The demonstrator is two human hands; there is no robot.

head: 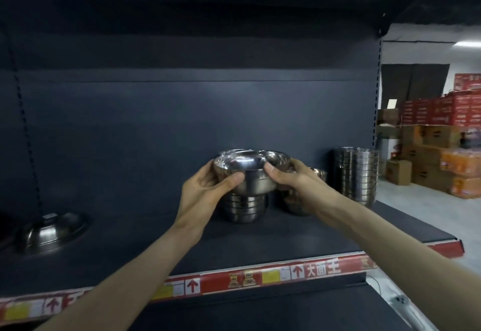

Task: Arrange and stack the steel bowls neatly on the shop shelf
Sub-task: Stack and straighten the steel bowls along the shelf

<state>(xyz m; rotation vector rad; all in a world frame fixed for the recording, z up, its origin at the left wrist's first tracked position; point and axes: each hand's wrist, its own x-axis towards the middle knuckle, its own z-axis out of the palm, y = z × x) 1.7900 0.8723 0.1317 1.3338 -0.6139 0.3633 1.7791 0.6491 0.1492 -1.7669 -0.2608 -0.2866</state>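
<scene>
Head view, risks first: could knock the short stack (243, 208) askew if the bowl (244, 174) goes down off-centre, being tilted a little toward the camera; could slip, smooth steel gripped only at wall and rim; could nudge the loose bowls (295, 207) lying close under the right hand (294, 177); unlikely to trouble the tall stack (356, 174), well apart to the right. Bowl raised over the shelf (260, 242), between both hands and directly above the short stack, just clear of it or barely touching, hard to tell which, and not yet nested. Possibly two bowls held together; cannot tell. Left hand (205, 187) curled round the near left wall, thumb laid across the front. Right hand pinching the right side, thumb over the rim, fingers hidden behind. Dark domed lid (52, 231) far to the left, untouched.
</scene>
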